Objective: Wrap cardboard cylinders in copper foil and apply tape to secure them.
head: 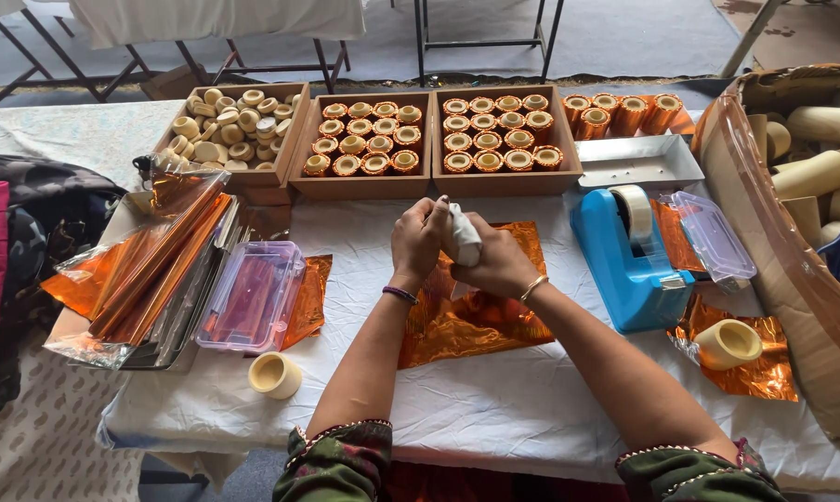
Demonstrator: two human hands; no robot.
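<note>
1. The small white piece (pixel 464 244) between the two hands is mostly covered by fingers; it looks like a cloth or a wrapped lump, and what it is cannot be told.
2. At the right edge a cardboard box (pixel 792 270) of pale tubes is cut off by the frame, and a blue-handled tool inside it shows only in part.
3. At the left edge a dark and pink bundle of cloth (pixel 11 251) runs out of view.
4. The left hand (pixel 418 240) is curled nearly closed, its fingers wrapped round the left side of the white piece.
5. The right hand (pixel 499 262) is also curled tight, gripping the same piece from the right, so the two hands touch.
6. Both hands hover over an orange foil sheet (pixel 476 321) lying flat on the white tablecloth (pixel 494 400) in the middle.
7. Just right of the foil sheet stands a blue tape dispenser (pixel 629 265).
8. To the left lies a clear plastic box (pixel 251 296), and near it a cream cup (pixel 275 375) rests on its side.
9. Along the far edge sit three wooden trays (pixel 364 186) of small round cups, the middle and right ones wrapped in orange.
</note>
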